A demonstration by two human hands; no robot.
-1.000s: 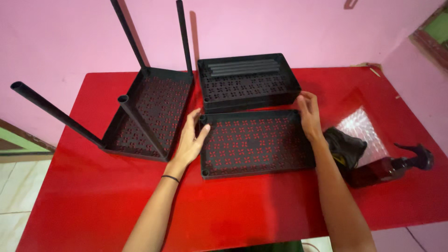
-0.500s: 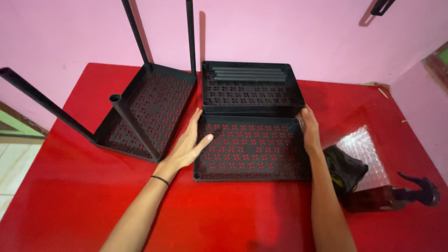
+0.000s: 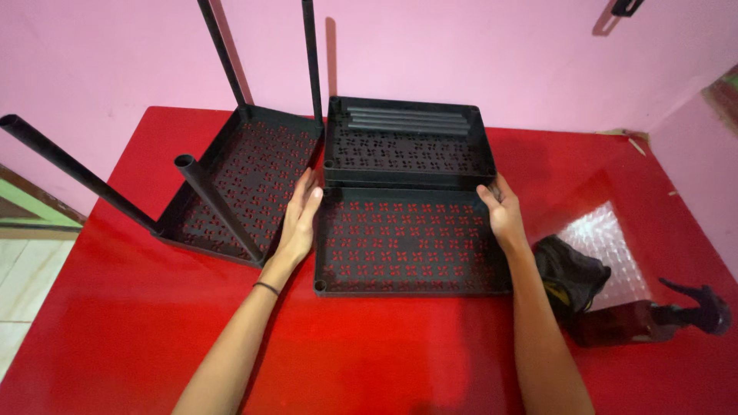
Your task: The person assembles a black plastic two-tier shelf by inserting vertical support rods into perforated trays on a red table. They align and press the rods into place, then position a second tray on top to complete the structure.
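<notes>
Taking the near black perforated tray as landmark: no labels, signs or screens show anywhere. The only packaging is off the tray's right short side, a clear sheet of bubble wrap lying flat on the red table, glinting pale. A crumpled black bag lies between the tray and that sheet, overlapping the sheet's near-left corner

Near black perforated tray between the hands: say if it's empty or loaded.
Empty. The near tray shows only red table through its holes; left hand and right hand grip its ends.
</notes>
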